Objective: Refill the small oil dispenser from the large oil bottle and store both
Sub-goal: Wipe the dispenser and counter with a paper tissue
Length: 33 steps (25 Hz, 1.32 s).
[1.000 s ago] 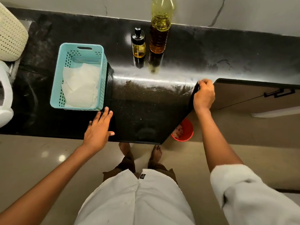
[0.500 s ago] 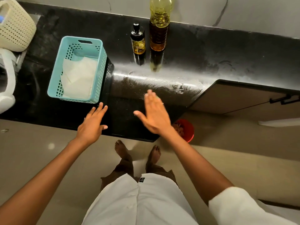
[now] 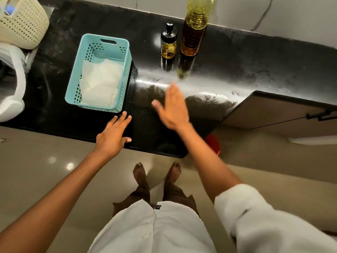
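The small oil dispenser (image 3: pixel 168 43), glass with a black pump top and a little yellow oil, stands near the back of the black countertop (image 3: pixel 246 64). Just right of it stands the large oil bottle (image 3: pixel 195 26), clear plastic, mostly full. My right hand (image 3: pixel 172 108) hovers open and blurred over the counter in front of both bottles, a good hand's length short of them. My left hand (image 3: pixel 114 134) lies flat and open on the counter's front edge, below the teal basket (image 3: pixel 73 84).
The teal perforated basket holds folded white paper towels (image 3: pixel 100 83). A cream woven basket (image 3: pixel 21 22) and a white appliance (image 3: pixel 11 84) sit at the far left. A cabinet door (image 3: pixel 284 114) lies at the right, a red bucket (image 3: pixel 213 143) on the floor.
My right hand left the counter's right edge, swung left to the middle and is now reaching farther toward the bottles. My left hand stays put on the front edge.
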Tool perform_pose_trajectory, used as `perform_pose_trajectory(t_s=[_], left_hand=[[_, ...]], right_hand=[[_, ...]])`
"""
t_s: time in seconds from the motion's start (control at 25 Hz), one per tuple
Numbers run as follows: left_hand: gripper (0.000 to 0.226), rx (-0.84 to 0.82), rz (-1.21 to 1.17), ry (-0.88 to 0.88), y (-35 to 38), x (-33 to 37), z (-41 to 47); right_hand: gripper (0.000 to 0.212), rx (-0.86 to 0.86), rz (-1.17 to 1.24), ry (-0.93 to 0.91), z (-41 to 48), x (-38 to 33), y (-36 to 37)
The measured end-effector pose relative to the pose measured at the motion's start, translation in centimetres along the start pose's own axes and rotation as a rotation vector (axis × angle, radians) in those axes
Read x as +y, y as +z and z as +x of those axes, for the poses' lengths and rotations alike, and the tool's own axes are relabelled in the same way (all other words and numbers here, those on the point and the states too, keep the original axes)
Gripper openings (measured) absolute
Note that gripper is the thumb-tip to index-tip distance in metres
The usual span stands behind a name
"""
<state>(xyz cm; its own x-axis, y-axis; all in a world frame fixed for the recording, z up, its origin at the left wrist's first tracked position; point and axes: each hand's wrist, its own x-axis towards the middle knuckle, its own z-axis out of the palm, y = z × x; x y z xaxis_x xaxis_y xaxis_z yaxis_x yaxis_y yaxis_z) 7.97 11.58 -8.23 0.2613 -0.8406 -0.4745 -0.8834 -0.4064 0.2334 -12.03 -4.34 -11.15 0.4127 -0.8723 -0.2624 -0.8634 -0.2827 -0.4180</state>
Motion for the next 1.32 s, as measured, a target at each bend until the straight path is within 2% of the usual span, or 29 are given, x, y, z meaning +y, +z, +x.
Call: perform_pose_trajectory(t_s=[0.08,0.16,0.32,0.44,0.52,0.68,0.8,0.92,0.96,1.04,1.2,1.28,1.32], left_hand=[[0.092,0.016,0.031,0.010,-0.1,-0.2,0.1],[0.092,0.025,0.046,0.029,-0.1,-0.2,0.1],[0.090,0.018,0.065,0.049,0.0,-0.3,0.1],[0.088,0.011,0.107,0.071,0.2,-0.4,0.1],[0.085,0.030,0.105,0.082,0.6,-0.8,-0.2],[0.081,0.086,0.017,0.094,1.6,-1.6,-1.0],[0.081,0.113,-0.039,0.102,1.8,-2.5,-1.1],[0.082,0.118,-0.017,0.120,1.5,-2.8,-1.1],[0.081,0.117,-0.022,0.124,1.4,-2.8,-1.0],[0.082,0.107,-0.027,0.117,1.5,-2.6,-1.0],[0.084,0.095,-0.021,0.126,1.5,-2.8,-1.2],[0.083,0.092,-0.004,0.124,1.7,-2.8,-1.2],[0.082,0.098,0.008,0.127,1.8,-2.9,-1.2]], right_hand=[[0.098,-0.123,-0.044,-0.129,-5.6,-1.5,2.4],[0.097,-0.112,-0.093,-0.146,-8.7,1.9,2.1],[0.104,0.049,-0.117,0.279,-5.3,10.8,-2.8],[0.105,0.108,-0.014,0.397,1.0,9.6,-4.5],[0.101,0.120,-0.029,0.312,4.8,5.7,-3.6],[0.090,0.032,-0.111,0.014,7.4,-3.3,0.5],[0.081,-0.097,-0.137,-0.232,2.4,-8.0,4.0],[0.080,-0.223,-0.173,-0.374,-7.8,-6.2,5.7],[0.082,-0.237,-0.192,-0.342,-10.3,-4.1,5.4],[0.088,-0.162,-0.217,-0.156,-11.4,1.2,3.6],[0.107,0.053,-0.119,0.343,-5.1,7.8,-1.5],[0.120,0.122,-0.027,0.440,-0.8,8.2,-3.2],[0.121,0.129,0.006,0.428,1.2,7.3,-3.3]])
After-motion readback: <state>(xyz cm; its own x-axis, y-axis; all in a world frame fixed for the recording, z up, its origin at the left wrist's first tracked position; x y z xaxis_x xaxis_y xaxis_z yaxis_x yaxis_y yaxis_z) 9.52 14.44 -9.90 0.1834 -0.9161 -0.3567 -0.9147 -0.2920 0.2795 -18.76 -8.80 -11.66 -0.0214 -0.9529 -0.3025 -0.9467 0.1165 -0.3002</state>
